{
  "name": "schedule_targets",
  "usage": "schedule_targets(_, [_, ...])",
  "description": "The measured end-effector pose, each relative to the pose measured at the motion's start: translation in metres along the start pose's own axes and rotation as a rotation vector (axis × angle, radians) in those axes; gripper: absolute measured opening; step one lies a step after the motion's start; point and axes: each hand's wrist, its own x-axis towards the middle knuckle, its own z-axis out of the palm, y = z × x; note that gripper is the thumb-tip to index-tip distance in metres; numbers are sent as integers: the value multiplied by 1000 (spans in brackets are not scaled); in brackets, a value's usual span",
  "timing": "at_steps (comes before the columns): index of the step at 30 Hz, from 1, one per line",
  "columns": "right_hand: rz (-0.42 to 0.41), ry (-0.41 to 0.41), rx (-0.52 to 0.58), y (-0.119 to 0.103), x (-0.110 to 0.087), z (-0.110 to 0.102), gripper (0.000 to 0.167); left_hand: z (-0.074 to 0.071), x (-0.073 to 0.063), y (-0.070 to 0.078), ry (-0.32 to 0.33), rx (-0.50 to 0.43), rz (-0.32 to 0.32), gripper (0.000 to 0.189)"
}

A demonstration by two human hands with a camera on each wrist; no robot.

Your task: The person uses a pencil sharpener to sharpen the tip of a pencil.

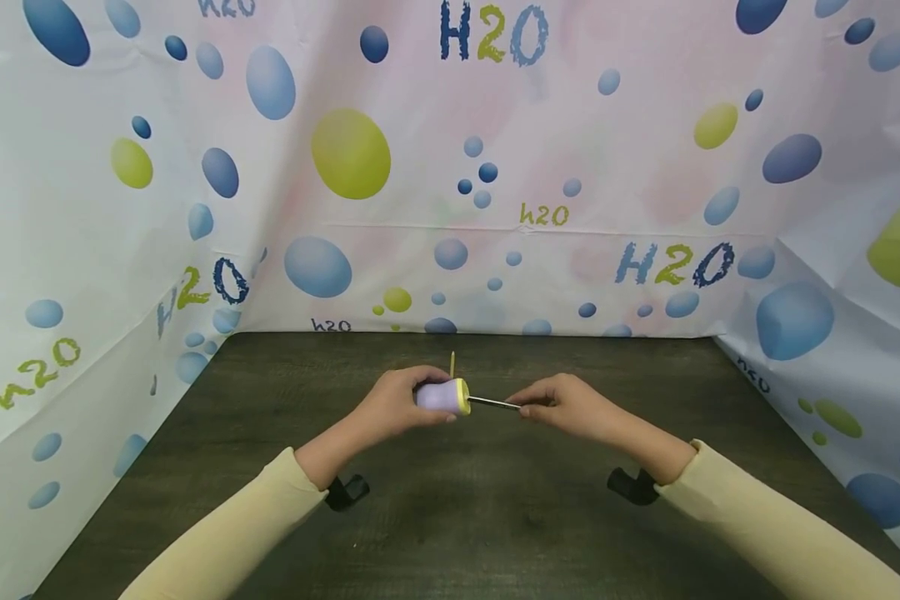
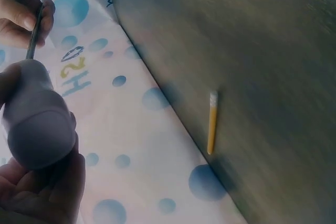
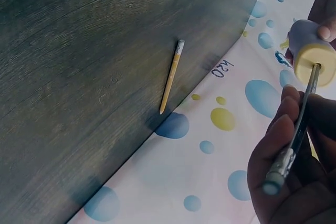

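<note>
My left hand point(image 1: 399, 404) grips a lavender pencil sharpener point(image 1: 437, 397) with a yellow front face, held up near the middle of the scene. Its rounded back point(image 2: 42, 137) faces the left wrist camera. My right hand point(image 1: 570, 408) pinches a dark pencil point(image 1: 493, 403) whose far end sits in the hole of the yellow face point(image 3: 307, 69). A silvery ferrule and a greenish eraser point(image 3: 272, 186) show at the pencil's near end, and its tip is hidden inside the sharpener. Beyond the hands, a yellow pencil point(image 2: 212, 124) lies on the table.
The dark wooden table point(image 1: 495, 517) reaches back to a white sheet point(image 1: 600, 150) printed with blue and green dots, which also hangs along both sides. Black wrist mounts point(image 1: 347, 492) show beneath the cream sleeves point(image 1: 232, 525).
</note>
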Motion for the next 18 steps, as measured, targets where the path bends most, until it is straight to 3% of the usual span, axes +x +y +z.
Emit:
schedule_targets(7, [-36, 26, -90, -3, 1, 1, 25, 2, -1, 0, -11, -10, 1, 49])
schedule_targets(13, [-114, 58, -175, -9, 5, 7, 22, 8, -2, 2, -38, 8, 30, 49])
schedule_targets(18, [-151, 104, -216, -10, 7, 13, 21, 11, -4, 6, -24, -14, 27, 49])
